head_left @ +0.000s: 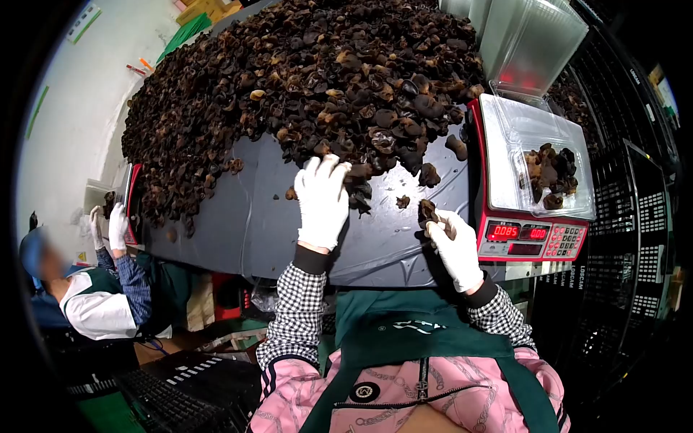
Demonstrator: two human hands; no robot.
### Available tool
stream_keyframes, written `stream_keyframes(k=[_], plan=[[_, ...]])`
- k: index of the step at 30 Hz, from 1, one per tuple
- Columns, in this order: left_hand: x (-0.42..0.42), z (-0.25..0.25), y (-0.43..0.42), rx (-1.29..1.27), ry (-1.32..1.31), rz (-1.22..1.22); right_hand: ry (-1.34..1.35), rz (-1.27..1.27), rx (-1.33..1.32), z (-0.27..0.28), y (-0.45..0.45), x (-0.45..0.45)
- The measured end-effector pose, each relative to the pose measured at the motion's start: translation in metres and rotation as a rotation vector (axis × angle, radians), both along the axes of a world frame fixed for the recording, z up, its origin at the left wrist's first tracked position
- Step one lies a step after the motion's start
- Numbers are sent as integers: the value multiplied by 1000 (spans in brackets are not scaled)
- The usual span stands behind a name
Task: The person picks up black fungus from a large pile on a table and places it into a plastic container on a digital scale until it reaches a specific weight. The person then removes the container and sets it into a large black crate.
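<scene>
A large heap of dark brown wood ear mushrooms (310,79) covers the table. My left hand (323,202), in a white glove, lies at the heap's near edge. Its fingers are stretched forward, slightly bent and apart, with the tips against the mushrooms. In my white-gloved right hand (456,251), thumb and fingers pinch a wood ear mushroom (427,211) above the table. A few loose mushroom pieces (429,175) lie between my hands and the heap. To the right, a clear plastic tray (530,198) with several mushrooms sits on a red scale (494,249) whose display reads 0.085.
Clear plastic containers (530,47) are stacked behind the scale. Black crates (628,216) stand along the right side. At the left end of the grey table covering (253,195), a co-worker (105,289) in white gloves is beside another red scale (134,195).
</scene>
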State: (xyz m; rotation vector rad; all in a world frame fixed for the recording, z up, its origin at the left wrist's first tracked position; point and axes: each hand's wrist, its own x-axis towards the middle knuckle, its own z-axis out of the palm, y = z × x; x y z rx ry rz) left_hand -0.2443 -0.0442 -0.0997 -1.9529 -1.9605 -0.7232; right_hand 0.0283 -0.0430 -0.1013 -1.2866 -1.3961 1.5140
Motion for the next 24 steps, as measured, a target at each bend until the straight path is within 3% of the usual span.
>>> stream_keyframes(k=[2,3,5,7,13,15,19,21,24], plan=[[9,24,-6,89,10,82,77,3,-104,4,-1,0],[15,38,-4,98,-97,-9,110,-3,-127,6,-1,-1],[31,31,-5,43,-169,-240,177,-19,-175,10,-2,-2],[62,14,-8,-179,-224,-288,197,-34,-222,15,-3,-2],[87,-21,10,-176,-242,-403,234,-70,-196,19,-8,5],[82,-21,6,-96,-350,-389,144,-71,-81,14,-6,2],[73,9,-21,-131,-654,-346,-337,-59,691,14,16,-11],[65,32,-51,-222,-741,-284,-524,-93,864,1,35,-21],[40,44,-105,-416,-764,-223,-610,-39,894,-6,57,-35]])
